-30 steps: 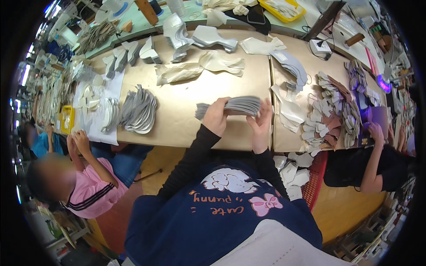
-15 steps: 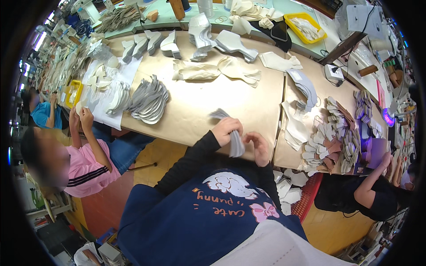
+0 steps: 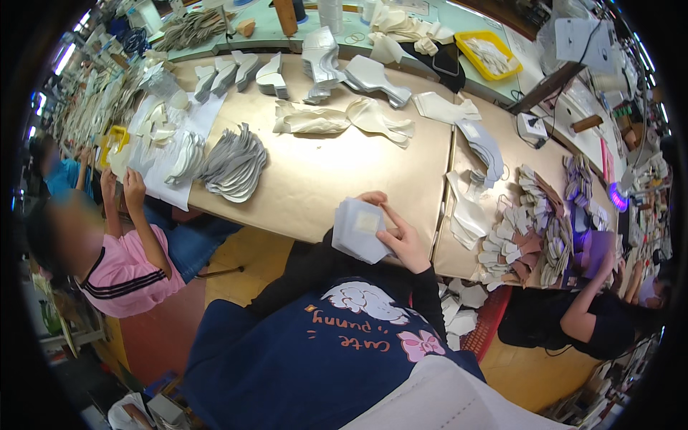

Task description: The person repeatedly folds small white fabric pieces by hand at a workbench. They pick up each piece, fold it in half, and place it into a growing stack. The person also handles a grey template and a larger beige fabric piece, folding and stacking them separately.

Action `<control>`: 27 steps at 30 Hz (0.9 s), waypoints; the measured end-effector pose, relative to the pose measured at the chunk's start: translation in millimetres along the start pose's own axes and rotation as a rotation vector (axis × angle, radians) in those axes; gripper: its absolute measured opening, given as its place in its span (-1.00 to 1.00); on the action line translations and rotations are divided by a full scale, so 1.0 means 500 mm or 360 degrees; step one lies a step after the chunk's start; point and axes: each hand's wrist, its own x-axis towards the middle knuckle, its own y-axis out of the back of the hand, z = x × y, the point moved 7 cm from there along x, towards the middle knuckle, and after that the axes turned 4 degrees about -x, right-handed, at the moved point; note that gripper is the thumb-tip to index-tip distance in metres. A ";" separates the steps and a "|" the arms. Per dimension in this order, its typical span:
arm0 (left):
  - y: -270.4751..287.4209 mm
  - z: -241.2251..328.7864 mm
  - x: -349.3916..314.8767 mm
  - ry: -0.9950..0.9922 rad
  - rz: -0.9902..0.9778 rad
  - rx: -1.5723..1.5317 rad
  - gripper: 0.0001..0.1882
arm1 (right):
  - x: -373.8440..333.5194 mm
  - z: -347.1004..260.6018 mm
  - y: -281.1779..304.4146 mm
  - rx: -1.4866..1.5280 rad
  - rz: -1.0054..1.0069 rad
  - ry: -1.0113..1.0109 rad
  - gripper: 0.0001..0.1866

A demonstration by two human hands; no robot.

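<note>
A stack of pale grey cut pieces (image 3: 351, 233) is held up in front of my body, over the table's near edge, broad face showing. On its top piece is a small cream square patch (image 3: 368, 221). My right hand (image 3: 407, 242) grips the stack's right side, thumb against the edge. Behind the stack is my left hand (image 3: 371, 196), closed on its back and top; only some fingers show and the rest is hidden.
Fanned grey pieces (image 3: 234, 165) and white pieces (image 3: 186, 158) lie at left. Cream pieces (image 3: 380, 122) and grey stacks (image 3: 320, 63) line the back. Strap-like pieces (image 3: 509, 240) pile at right. A co-worker in pink (image 3: 132, 269) sits left; a red basket (image 3: 494, 322) stands below.
The stack has turned from edge-on to face-on, lower and nearer my body. My right hand has moved in and taken hold of its side. My left hand has gone behind it.
</note>
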 end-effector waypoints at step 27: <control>0.178 0.069 0.077 0.0090 0.0849 0.1241 -0.54 | 0.159 -0.046 0.066 -0.2144 0.0772 0.0827 -0.20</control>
